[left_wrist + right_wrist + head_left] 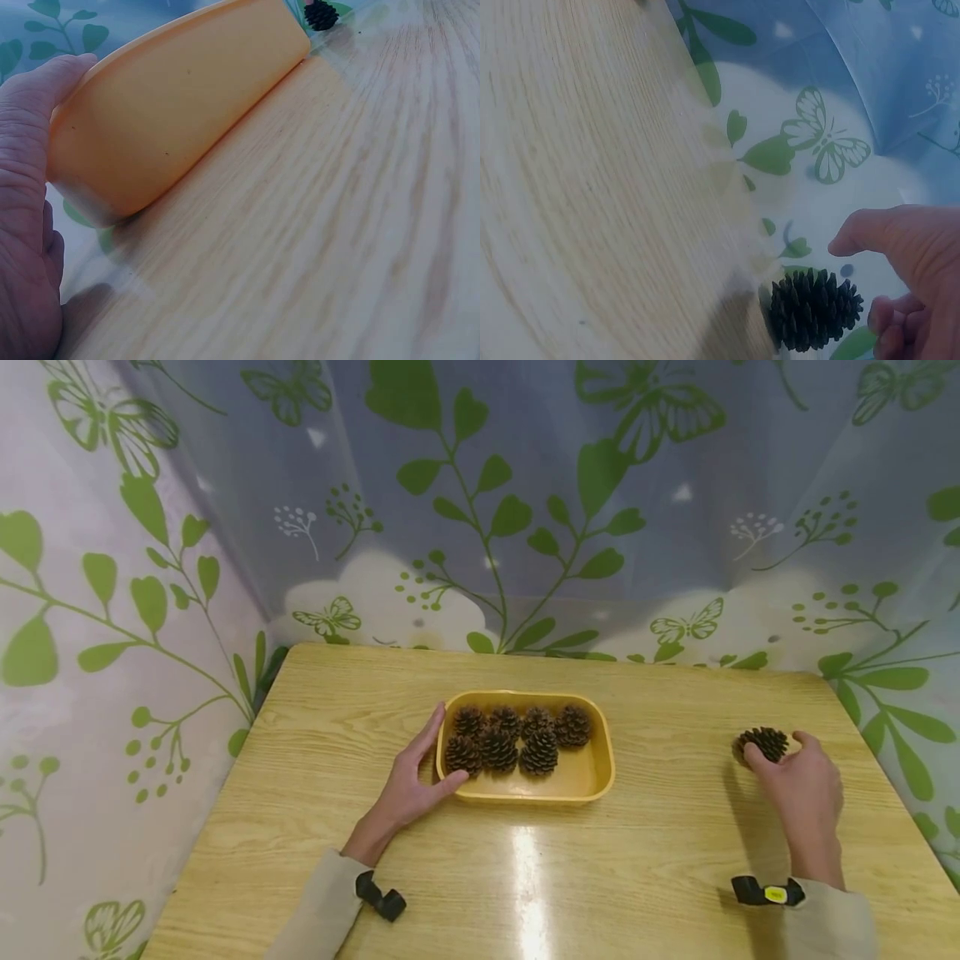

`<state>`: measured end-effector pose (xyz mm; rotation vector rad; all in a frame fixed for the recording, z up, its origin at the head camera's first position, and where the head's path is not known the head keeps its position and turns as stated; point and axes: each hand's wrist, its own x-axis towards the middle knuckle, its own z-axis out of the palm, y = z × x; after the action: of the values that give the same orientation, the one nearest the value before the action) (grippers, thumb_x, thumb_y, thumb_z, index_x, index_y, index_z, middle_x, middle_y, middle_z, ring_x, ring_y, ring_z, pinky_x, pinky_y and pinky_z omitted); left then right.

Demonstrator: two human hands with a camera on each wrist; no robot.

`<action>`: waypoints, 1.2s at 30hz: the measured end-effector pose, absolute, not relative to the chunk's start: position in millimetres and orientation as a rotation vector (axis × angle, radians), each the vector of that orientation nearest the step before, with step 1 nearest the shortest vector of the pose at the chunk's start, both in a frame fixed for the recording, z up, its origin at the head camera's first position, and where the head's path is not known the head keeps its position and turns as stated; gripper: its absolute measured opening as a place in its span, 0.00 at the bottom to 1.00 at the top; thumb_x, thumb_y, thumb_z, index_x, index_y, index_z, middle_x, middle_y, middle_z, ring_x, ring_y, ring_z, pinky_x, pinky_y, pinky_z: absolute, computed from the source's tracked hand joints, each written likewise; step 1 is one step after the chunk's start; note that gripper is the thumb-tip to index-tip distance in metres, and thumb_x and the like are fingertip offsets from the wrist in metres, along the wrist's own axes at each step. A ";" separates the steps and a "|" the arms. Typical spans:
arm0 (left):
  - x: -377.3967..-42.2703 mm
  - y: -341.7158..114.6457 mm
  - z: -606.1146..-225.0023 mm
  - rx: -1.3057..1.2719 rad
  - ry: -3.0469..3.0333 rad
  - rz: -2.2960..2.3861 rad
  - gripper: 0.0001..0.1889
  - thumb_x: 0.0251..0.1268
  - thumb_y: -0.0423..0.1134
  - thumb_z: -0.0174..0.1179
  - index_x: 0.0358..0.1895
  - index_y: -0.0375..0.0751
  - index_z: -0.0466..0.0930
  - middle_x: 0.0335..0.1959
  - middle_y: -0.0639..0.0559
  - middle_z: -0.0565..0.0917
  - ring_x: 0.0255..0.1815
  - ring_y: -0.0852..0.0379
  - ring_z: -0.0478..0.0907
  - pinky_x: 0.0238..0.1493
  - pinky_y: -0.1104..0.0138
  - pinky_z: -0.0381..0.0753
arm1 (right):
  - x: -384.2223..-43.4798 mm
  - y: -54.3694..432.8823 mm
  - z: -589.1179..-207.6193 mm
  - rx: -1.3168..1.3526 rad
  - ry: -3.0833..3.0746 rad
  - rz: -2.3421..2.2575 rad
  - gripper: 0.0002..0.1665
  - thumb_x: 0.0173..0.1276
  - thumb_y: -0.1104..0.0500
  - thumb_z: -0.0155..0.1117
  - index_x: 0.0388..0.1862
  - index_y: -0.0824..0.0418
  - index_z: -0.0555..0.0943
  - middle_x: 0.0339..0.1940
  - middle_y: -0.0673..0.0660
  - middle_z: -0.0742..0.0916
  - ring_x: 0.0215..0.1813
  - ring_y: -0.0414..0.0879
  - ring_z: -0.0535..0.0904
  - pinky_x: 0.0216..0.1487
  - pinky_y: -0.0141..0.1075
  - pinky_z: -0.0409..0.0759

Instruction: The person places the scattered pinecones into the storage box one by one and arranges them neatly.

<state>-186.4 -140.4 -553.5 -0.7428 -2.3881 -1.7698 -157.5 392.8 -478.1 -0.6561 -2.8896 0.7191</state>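
A yellow plastic tray [570, 793] sits on the table with several brown pine cones [498, 750] standing in it in two rows. My left hand [408, 781] rests against the tray's left end, thumb at the front rim and the other fingers straight along the side wall. Over at the right, my right hand [806, 789] is at a single pine cone [765, 743] on the table. In the right wrist view the thumb is stretched out beyond this pine cone [814, 311], with a gap between them, and the other fingers are bent beside it.
The wooden table [660, 860] has its back edge against a curtain [525, 510] printed with leaves and butterflies, and more of this cloth hangs at the left. Inside the tray, bare floor shows at the right end and along the front.
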 end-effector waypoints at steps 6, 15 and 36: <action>-186.6 -140.4 -554.1 -0.742 -2.396 -1.758 0.53 0.65 0.43 0.72 0.87 0.53 0.46 0.87 0.44 0.50 0.86 0.50 0.48 0.83 0.47 0.51 | -159.5 400.1 -485.7 -0.713 -2.920 0.745 0.58 0.74 0.33 0.58 0.79 0.80 0.57 0.39 0.75 0.86 0.35 0.66 0.82 0.23 0.47 0.76; -186.2 -140.7 -552.7 -0.726 -2.418 -1.756 0.52 0.66 0.41 0.72 0.87 0.54 0.46 0.87 0.47 0.50 0.86 0.53 0.48 0.83 0.46 0.50 | -161.3 403.6 -495.9 -0.728 -2.906 0.752 0.56 0.75 0.32 0.56 0.77 0.79 0.62 0.54 0.82 0.82 0.53 0.78 0.78 0.41 0.63 0.79; -186.0 -140.1 -554.0 -0.723 -2.416 -1.754 0.52 0.66 0.41 0.72 0.87 0.54 0.46 0.87 0.50 0.50 0.86 0.51 0.48 0.83 0.48 0.51 | -160.2 398.3 -496.0 -0.710 -2.891 0.779 0.55 0.71 0.32 0.61 0.74 0.78 0.68 0.61 0.82 0.79 0.52 0.76 0.78 0.38 0.57 0.79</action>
<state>-186.0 -140.1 -554.0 -0.7235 -2.4155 -1.7538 -160.2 398.3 -496.0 -0.7101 -2.8910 0.7791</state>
